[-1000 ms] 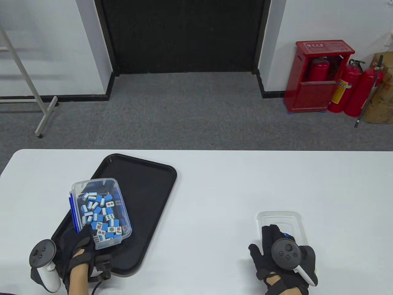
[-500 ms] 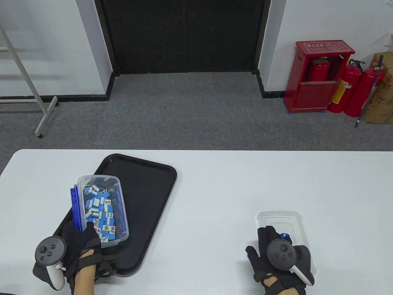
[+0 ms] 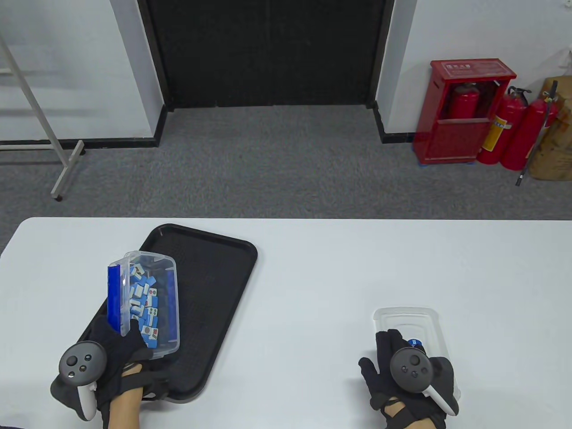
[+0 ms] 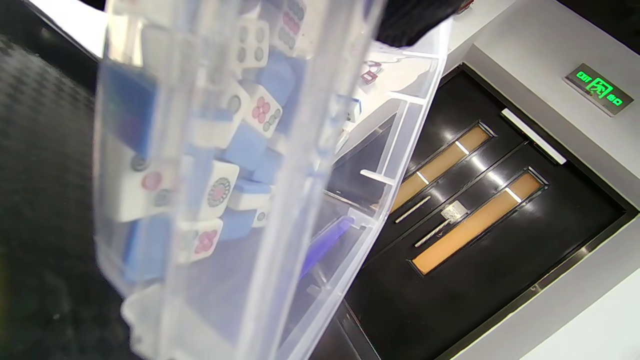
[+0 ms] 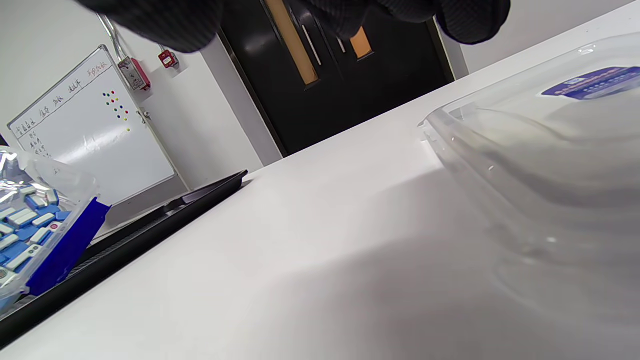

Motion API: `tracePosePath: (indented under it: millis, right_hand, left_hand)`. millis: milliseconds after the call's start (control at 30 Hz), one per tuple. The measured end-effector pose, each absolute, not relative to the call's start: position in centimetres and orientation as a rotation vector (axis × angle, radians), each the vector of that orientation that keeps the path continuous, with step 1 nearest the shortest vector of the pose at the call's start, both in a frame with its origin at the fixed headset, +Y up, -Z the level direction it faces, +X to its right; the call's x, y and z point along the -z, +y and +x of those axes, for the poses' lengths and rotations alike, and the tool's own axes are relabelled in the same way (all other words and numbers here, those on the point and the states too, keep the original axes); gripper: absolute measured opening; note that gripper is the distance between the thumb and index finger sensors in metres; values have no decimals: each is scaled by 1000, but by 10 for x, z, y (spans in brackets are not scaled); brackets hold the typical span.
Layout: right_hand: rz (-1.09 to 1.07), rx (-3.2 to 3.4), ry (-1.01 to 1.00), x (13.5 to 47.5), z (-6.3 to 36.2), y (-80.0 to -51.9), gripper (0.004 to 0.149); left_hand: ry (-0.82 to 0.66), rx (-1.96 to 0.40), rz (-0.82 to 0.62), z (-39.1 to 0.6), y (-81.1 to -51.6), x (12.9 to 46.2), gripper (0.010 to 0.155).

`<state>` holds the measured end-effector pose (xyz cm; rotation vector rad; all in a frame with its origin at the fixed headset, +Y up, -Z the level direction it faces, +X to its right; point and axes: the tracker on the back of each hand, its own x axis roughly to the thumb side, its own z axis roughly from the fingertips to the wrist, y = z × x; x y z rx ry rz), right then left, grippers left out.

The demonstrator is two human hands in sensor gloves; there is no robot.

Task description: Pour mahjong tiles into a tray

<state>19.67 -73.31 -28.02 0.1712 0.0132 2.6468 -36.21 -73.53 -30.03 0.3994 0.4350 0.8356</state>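
Observation:
A clear plastic box (image 3: 172,290) with a blue side clip (image 3: 115,292) holds several blue-backed mahjong tiles (image 3: 145,301). My left hand (image 3: 118,353) grips its near end and holds it tilted to the right over the black tray (image 3: 214,268). The tiles have slid to the box's lower side; none lie on the tray. In the left wrist view the box (image 4: 300,200) and tiles (image 4: 220,185) fill the frame. My right hand (image 3: 393,362) rests flat on the clear lid (image 3: 404,315) on the table at the right.
The white table (image 3: 321,277) stretches between the tray and the lid. The tray's near edge lies close to the table's front. The floor, a dark door and red fire extinguishers (image 3: 509,127) are behind the table.
My left hand has tipped the box further to the right, raising its blue-clip side. The tiles have slid toward the lower side. My right hand has stayed on the lid.

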Motion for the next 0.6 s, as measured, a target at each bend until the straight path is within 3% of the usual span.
tracePosePath:
  millis: [600]
  right_hand:
    - [159,-2644,38,280,197,-734,77]
  left_hand:
    - [373,-665,393,-338,-732,311,75]
